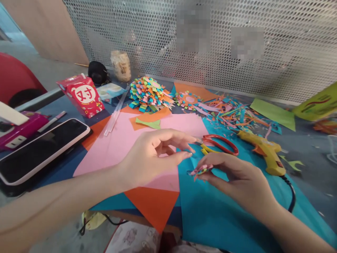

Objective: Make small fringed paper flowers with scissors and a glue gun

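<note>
My right hand (231,179) pinches a small bundle of fringed paper (201,170) in pink, green and orange between thumb and fingers, above a blue paper sheet (210,218). To its left, my left hand (160,153) hovers over a pink paper sheet (100,158), its thumb and fingers bent but apart, with nothing visible between them. Just beyond both hands lie scissors (221,144) with red and yellow handles, their blades partly hidden. A yellow glue gun (263,151) rests on its side at the right, its black cord trailing toward me.
Behind the sheets stand a multicoloured fringed paper ball (150,93) and a flat fringed paper flower (188,100). Paper scraps (234,112) spread to the right. A phone (44,151), red carton (83,95) and clear glue sticks (116,114) lie left. A perforated metal panel (158,38) borders the back.
</note>
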`<state>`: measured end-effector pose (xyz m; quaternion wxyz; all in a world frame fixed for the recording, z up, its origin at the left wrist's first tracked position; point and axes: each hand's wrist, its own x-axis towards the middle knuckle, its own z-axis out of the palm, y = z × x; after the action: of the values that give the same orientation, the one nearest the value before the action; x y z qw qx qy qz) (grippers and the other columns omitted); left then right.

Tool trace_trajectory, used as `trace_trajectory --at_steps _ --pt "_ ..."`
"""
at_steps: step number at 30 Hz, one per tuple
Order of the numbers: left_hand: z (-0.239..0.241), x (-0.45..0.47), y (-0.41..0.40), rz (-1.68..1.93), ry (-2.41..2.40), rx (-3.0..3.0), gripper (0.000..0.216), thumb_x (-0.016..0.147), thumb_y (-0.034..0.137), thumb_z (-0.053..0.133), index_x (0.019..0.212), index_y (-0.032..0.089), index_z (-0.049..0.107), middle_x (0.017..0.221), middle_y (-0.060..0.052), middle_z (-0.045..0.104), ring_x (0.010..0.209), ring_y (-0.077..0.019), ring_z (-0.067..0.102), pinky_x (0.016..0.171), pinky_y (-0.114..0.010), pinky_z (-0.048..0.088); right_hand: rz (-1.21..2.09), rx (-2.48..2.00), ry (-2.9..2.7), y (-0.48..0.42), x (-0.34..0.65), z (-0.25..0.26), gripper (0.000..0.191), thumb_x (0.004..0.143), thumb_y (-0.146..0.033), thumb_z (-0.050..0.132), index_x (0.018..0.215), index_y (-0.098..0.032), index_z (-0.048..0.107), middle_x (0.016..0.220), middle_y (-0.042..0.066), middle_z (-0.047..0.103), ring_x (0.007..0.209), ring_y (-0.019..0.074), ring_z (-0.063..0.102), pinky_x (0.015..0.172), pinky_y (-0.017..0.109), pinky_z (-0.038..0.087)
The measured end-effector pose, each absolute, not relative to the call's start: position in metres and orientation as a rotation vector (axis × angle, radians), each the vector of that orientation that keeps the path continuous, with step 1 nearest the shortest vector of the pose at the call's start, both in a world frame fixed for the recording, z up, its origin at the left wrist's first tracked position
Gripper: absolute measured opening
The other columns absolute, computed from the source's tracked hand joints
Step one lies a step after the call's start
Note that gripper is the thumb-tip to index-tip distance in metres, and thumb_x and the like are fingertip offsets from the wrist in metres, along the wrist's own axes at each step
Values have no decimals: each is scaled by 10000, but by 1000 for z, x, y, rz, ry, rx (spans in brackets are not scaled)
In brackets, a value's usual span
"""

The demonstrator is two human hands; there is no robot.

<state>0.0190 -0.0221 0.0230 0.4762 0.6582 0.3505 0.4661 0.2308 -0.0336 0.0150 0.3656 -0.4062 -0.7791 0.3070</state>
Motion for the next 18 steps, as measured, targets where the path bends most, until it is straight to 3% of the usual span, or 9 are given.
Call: trace_trajectory --at_steps 6,18 --pt "17 19 -21 1013 879 1533 209 753 193 691 958 204 725 924 -34 742 847 -161 693 671 -242 557 898 -1030 -1953 -36 231 16 44 779 -222 683 764 -225 641 697 3 719 614 156 698 577 218 577" --pt "20 20 -27 1021 871 1505 149 749 192 709 898 205 717 919 -18 732 848 -143 681 651 -216 538 663 -1033 -2023 -37 231 18 105 796 -309 717 755 -233 657 672 8 698 614 147 677 571 196 559"
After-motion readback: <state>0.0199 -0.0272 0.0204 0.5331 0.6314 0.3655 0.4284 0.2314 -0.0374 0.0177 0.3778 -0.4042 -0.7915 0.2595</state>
